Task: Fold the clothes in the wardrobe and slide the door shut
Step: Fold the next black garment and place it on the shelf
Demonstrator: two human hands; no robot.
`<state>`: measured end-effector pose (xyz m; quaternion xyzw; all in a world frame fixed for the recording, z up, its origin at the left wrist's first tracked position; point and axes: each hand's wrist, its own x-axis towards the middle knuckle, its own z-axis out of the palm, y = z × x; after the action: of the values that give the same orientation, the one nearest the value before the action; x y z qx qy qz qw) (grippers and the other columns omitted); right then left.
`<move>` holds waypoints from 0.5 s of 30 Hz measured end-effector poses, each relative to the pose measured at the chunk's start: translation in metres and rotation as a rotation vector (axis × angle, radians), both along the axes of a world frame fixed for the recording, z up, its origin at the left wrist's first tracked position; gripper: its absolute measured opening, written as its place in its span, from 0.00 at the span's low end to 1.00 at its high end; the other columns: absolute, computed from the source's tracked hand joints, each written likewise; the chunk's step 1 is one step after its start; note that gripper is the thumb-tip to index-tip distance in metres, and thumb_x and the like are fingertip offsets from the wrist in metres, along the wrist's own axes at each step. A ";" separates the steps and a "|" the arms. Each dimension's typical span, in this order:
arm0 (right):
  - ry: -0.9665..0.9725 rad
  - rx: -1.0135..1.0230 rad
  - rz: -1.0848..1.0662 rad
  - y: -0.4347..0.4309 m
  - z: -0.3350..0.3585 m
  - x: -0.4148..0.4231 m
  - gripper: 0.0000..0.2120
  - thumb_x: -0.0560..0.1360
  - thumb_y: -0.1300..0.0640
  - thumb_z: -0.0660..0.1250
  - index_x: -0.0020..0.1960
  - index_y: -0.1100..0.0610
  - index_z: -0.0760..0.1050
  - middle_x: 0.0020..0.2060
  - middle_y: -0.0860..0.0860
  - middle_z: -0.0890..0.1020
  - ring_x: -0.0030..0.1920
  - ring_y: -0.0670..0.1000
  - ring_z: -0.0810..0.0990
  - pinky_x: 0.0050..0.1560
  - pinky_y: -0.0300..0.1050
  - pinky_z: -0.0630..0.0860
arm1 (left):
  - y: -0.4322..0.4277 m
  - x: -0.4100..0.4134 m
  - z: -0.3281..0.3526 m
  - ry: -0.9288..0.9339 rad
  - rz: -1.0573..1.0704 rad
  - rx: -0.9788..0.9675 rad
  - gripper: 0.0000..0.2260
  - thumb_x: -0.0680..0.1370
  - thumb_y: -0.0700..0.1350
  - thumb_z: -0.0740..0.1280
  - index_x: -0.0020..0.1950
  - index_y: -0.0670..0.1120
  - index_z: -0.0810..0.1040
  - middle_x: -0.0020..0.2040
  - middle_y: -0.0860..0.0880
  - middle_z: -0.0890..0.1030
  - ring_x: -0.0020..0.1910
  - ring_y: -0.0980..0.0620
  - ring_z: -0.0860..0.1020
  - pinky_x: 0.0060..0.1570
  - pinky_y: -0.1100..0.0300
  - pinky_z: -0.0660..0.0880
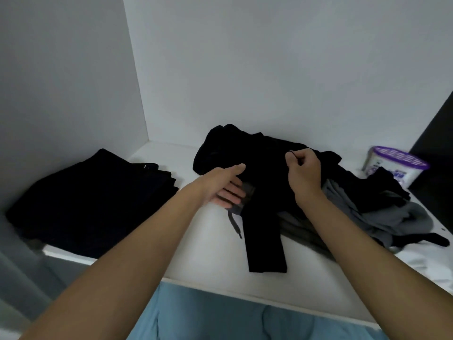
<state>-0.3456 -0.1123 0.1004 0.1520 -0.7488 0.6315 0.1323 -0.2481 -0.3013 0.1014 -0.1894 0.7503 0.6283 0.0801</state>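
Head view, looking down into the wardrobe: the shelf [210,253] is white, and the black garment [264,165] lies heaped in the middle of it, close to the back wall. The bulk spreads left to right, but one long narrow limb runs straight out of the heap toward the front edge, its squared end pointing at the camera and stopping just short of the lip. Sleeve or trouser leg? Cannot tell, the cloth is too dark to show seams. The right hand [304,170] is up on top of the heap, fingers curled, thumb and forefinger pinching a small edge of the black cloth. The left hand [228,187] comes in from the left with fingers straight and flat, thumb lying against the black cloth, fingertips touching a grey band that shows at the heap's edge. A dark cord [234,224] trails out below those fingers onto the bare shelf. To the right, a grey garment [367,214] lies crumpled, partly under the black one, so its shape is lost. Far left, well apart, a folded dark stack [90,192] sits by the side wall, its layers barely distinguishable. At the back right stands a tub [397,165] with a purple slotted lid, label blurred, half hidden behind black cloth. A dark panel [436,133] is cut off by the right edge. Blue cloth [220,317] fills the bottom.
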 end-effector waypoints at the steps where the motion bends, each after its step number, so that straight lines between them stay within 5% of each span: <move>1: -0.001 -0.022 0.056 0.002 0.005 0.012 0.08 0.80 0.58 0.65 0.43 0.50 0.73 0.41 0.44 0.78 0.40 0.39 0.76 0.45 0.34 0.72 | 0.003 0.003 -0.001 -0.029 -0.035 0.124 0.29 0.76 0.68 0.63 0.58 0.43 0.77 0.53 0.43 0.86 0.49 0.45 0.86 0.42 0.53 0.82; 4: 0.073 0.157 0.254 0.010 0.006 0.054 0.08 0.80 0.59 0.65 0.44 0.50 0.75 0.44 0.43 0.81 0.42 0.35 0.78 0.45 0.28 0.72 | 0.013 0.010 -0.001 -0.018 -0.064 0.382 0.30 0.75 0.69 0.64 0.62 0.45 0.74 0.61 0.41 0.82 0.58 0.40 0.82 0.51 0.45 0.81; 8: 0.021 0.381 0.386 0.020 -0.017 0.116 0.09 0.80 0.60 0.66 0.43 0.50 0.74 0.50 0.40 0.80 0.47 0.32 0.78 0.46 0.25 0.69 | 0.032 0.019 0.000 0.095 0.165 0.576 0.20 0.79 0.52 0.67 0.69 0.45 0.75 0.63 0.41 0.81 0.60 0.41 0.81 0.55 0.46 0.80; 11: -0.044 0.379 0.435 0.031 -0.030 0.150 0.11 0.80 0.61 0.67 0.40 0.49 0.74 0.51 0.41 0.81 0.51 0.34 0.79 0.48 0.26 0.69 | 0.035 0.034 -0.006 0.120 0.340 0.467 0.18 0.79 0.39 0.64 0.68 0.42 0.72 0.62 0.39 0.78 0.59 0.39 0.79 0.53 0.46 0.80; 15: -0.039 0.467 0.426 0.038 -0.033 0.173 0.14 0.79 0.62 0.67 0.40 0.46 0.76 0.46 0.43 0.83 0.51 0.41 0.81 0.50 0.32 0.72 | 0.026 0.071 -0.012 0.196 0.261 0.328 0.14 0.74 0.36 0.62 0.58 0.44 0.78 0.56 0.41 0.81 0.56 0.41 0.80 0.57 0.47 0.80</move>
<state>-0.1723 -0.0742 0.0672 0.3194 -0.8274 0.4586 -0.0558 -0.1769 -0.2748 0.0895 -0.2071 0.6115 0.7623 -0.0455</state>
